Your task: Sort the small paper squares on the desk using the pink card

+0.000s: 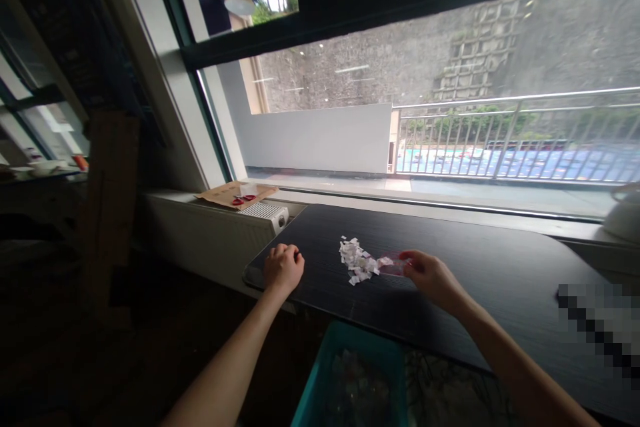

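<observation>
A loose pile of small white paper scraps (357, 261) lies on the black tabletop (450, 240). My right hand (425, 272) is just right of the pile, thumb and fingers pinched on a small see-through plastic bag (393, 267) with a pinkish tint. The bag's left end touches the pile, with a few scraps in or against it; I cannot tell which. My left hand (284, 267) rests as a loose fist at the table's left front edge, apart from the scraps. Nothing shows in its fingers.
Below the table's front edge stands a teal bin (320, 373) with clear plastic waste inside. Red-handled scissors (243, 200) lie on brown paper (220, 195) above the radiator (265, 217) at the left. A window runs behind the table. A blurred-out object (600, 327) is at right.
</observation>
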Demonstrator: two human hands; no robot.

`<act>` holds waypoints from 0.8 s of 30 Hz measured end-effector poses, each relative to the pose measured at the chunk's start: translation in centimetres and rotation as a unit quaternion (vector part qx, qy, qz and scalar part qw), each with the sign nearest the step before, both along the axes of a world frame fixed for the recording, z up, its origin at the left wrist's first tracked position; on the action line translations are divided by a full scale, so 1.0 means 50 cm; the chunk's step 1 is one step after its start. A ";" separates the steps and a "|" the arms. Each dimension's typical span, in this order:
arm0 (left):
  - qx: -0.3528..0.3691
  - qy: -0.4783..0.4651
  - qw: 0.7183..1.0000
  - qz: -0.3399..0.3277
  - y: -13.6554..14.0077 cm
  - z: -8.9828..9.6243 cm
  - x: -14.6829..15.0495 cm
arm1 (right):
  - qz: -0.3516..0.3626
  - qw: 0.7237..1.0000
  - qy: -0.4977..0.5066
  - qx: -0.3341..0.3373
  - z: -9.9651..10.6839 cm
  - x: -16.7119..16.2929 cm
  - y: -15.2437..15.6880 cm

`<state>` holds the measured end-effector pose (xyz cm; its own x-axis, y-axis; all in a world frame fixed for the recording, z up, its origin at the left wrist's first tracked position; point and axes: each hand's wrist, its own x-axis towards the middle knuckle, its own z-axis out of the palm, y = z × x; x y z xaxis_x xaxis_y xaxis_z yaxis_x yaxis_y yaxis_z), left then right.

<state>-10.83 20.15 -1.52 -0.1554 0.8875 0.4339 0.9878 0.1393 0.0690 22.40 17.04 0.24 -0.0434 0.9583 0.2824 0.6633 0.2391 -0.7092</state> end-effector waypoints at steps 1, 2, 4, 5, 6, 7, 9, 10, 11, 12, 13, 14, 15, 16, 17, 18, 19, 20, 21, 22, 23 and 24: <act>0.000 -0.001 1.000 0.000 0.000 -0.001 0.000 | 0.000 1.000 -0.009 -0.004 0.002 0.007 -0.009; -0.001 -0.002 1.000 0.000 0.000 -0.001 0.001 | -0.001 1.000 -0.018 -0.008 0.004 0.016 -0.018; -0.001 -0.004 1.000 -0.001 -0.001 0.000 0.002 | -0.007 0.999 -0.034 -0.014 0.006 0.031 -0.033; -0.001 -0.004 1.000 -0.001 -0.002 0.001 0.002 | -0.008 0.999 -0.039 -0.013 0.006 0.036 -0.036; -0.002 -0.004 1.000 -0.002 -0.002 0.001 0.003 | -0.007 0.999 -0.040 -0.011 0.005 0.037 -0.038; -0.002 -0.003 1.000 -0.002 -0.003 0.003 0.003 | -0.004 0.999 -0.040 -0.008 0.005 0.036 -0.037; -0.002 -0.002 1.000 -0.003 -0.005 0.004 0.003 | 0.007 0.999 -0.035 -0.006 0.004 0.028 -0.033; -0.002 -0.002 1.000 -0.003 -0.005 0.005 0.003 | 0.012 0.999 -0.033 -0.010 0.004 0.024 -0.031; -0.001 -0.002 1.000 -0.003 -0.005 0.005 0.003 | 0.015 0.999 -0.032 -0.016 0.004 0.023 -0.030; -0.001 -0.002 1.000 -0.003 -0.005 0.005 0.002 | 0.014 0.999 -0.032 -0.022 0.004 0.024 -0.031; 0.000 -0.002 1.000 -0.003 -0.005 0.005 0.002 | 0.013 0.999 -0.032 -0.027 0.004 0.028 -0.033; -0.001 -0.002 1.000 -0.004 -0.005 0.005 0.002 | 0.012 0.999 -0.031 -0.031 0.003 0.034 -0.036; -0.001 -0.003 1.000 -0.005 -0.004 0.005 0.001 | 0.012 0.999 -0.030 -0.034 0.003 0.042 -0.040; -0.002 -0.003 1.000 -0.006 -0.004 0.004 0.001 | 0.014 0.999 -0.026 -0.037 0.004 0.050 -0.044; -0.002 -0.004 1.000 -0.006 -0.004 0.004 0.001 | 0.017 0.999 -0.019 -0.039 0.004 0.058 -0.047; -0.002 -0.004 1.000 -0.006 -0.003 0.004 0.001 | 0.020 0.999 -0.009 -0.040 0.004 0.064 -0.049; -0.003 -0.004 1.000 -0.005 -0.003 0.004 0.001 | 0.019 0.999 0.001 -0.041 0.004 0.069 -0.050; -0.002 -0.003 1.000 -0.004 -0.003 0.004 0.001 | 0.018 0.999 0.008 -0.044 0.004 0.073 -0.051; -0.002 -0.003 1.000 -0.003 -0.002 0.004 0.001 | 0.017 0.999 0.014 -0.048 0.004 0.077 -0.052; -0.001 -0.002 1.000 -0.003 -0.002 0.004 0.001 | 0.018 0.998 0.021 -0.055 0.003 0.081 -0.054; -0.001 -0.001 1.000 -0.004 -0.002 0.004 0.001 | 0.024 0.997 0.027 -0.065 0.002 0.086 -0.057; -0.001 0.000 1.000 -0.004 -0.002 0.005 0.001 | 0.034 0.996 0.036 -0.079 0.002 0.092 -0.062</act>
